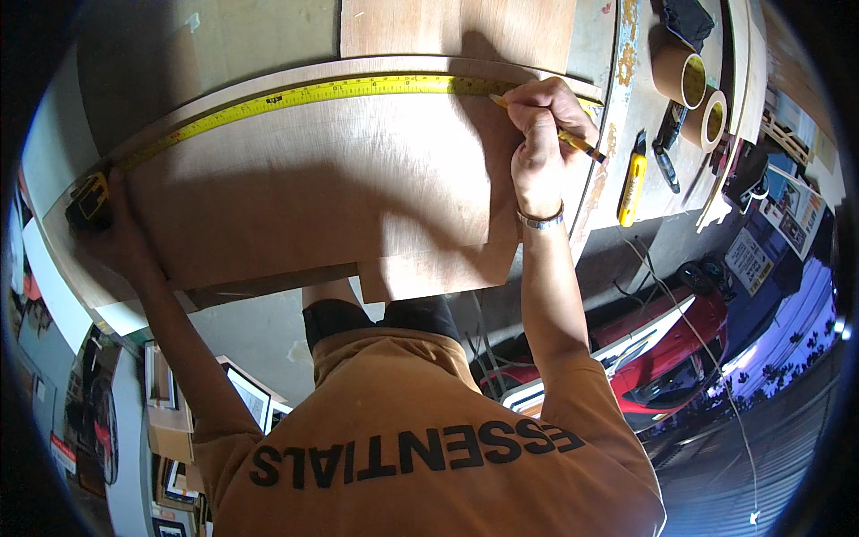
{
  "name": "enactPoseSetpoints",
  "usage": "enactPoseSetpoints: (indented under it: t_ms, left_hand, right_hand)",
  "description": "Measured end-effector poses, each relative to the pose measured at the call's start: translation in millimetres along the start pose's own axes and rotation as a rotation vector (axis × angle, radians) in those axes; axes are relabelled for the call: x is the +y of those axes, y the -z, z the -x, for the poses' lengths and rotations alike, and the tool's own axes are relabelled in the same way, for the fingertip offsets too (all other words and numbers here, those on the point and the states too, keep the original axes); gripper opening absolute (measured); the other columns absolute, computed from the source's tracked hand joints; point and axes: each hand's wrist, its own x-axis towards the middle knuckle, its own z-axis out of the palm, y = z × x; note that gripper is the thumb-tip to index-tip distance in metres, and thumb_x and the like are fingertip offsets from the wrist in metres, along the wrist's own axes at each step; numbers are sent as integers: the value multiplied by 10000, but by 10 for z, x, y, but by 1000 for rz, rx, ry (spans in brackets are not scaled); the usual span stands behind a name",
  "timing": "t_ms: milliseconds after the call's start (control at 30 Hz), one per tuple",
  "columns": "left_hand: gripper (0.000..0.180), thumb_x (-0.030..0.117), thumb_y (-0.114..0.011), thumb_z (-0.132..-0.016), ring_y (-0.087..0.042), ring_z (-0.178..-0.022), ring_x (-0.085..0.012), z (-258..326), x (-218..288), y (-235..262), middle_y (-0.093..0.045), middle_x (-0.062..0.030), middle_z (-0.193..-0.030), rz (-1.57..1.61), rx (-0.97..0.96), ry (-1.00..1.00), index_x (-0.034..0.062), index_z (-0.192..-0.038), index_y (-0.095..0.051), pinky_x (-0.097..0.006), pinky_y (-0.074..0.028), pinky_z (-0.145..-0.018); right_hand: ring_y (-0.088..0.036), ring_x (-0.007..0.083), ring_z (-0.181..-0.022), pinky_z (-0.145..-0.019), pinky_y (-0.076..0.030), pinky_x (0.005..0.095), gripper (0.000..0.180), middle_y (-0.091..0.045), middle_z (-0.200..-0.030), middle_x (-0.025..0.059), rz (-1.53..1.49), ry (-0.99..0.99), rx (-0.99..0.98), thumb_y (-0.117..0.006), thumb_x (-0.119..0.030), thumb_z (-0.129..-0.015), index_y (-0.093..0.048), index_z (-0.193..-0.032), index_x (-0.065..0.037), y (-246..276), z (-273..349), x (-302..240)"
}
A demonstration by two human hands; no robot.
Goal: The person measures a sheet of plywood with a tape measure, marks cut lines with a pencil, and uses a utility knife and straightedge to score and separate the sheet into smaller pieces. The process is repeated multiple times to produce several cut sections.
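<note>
Two hands work at opposite ends of a yellow tape measure (295, 94) stretched along the far edge of a plywood sheet (313, 188). The left hand (121, 234) is closed around the tape measure's black and yellow case (89, 199) at the sheet's left corner, pinning it there. The right hand (540, 134), with a metal bracelet (540, 219) on its wrist, is closed on a yellow pencil (573, 140), whose tip touches the sheet just beside the tape's right end. The sheet lies on a table (640, 107), overhanging its near edge. To the right of the pencil hand, a yellow utility knife (633, 177) lies on the table, with two rolls of brown tape (693, 94) and a dark tool (667, 148) just beyond it. Below the table's right end sits a red machine (662, 349).
</note>
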Motion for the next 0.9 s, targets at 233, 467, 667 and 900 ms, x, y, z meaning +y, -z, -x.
enactPoseSetpoints:
  t_ms: [233, 467, 667, 900]
  left_hand:
    - [732, 391, -900, -798, -685, -1108, -290, 13, -7, 12, -666, -217, -1242, 15, 1, 5, -94, -1253, -595, -419, -573, -970]
    - [757, 383, -901, -800, -674, -1130, -293, 12, -20, 21, -643, -218, -1278, 28, -14, 25, -97, -1279, -565, -419, -572, -977]
    - [762, 387, -904, -795, -672, -1142, -293, 4, -17, 13, -645, -223, -1274, 38, -19, 39, -108, -1266, -566, -404, -573, -980]
    - [796, 408, -906, -788, -674, -1123, -298, 19, 8, 18, -647, -234, -1257, 73, -12, 49, -127, -1260, -553, -406, -573, -972]
  right_hand:
    - [-573, 125, -673, -628, -459, 252, 161, -681, -781, 96, 64, -82, -71, -519, 32, -796, -672, -768, 71, 15, 21, -58]
    - [-607, 144, -695, -659, -486, 265, 134, -703, -795, 105, 148, -66, -95, -542, 23, -790, -663, -748, 63, 10, 4, -42]
    - [-615, 151, -730, -699, -490, 273, 144, -706, -797, 100, 167, -104, -104, -548, 2, -805, -662, -730, 49, 17, 1, -50]
    - [-608, 155, -725, -675, -479, 276, 184, -704, -797, 110, 112, -83, -117, -529, -8, -831, -650, -715, 66, 23, 5, -54]
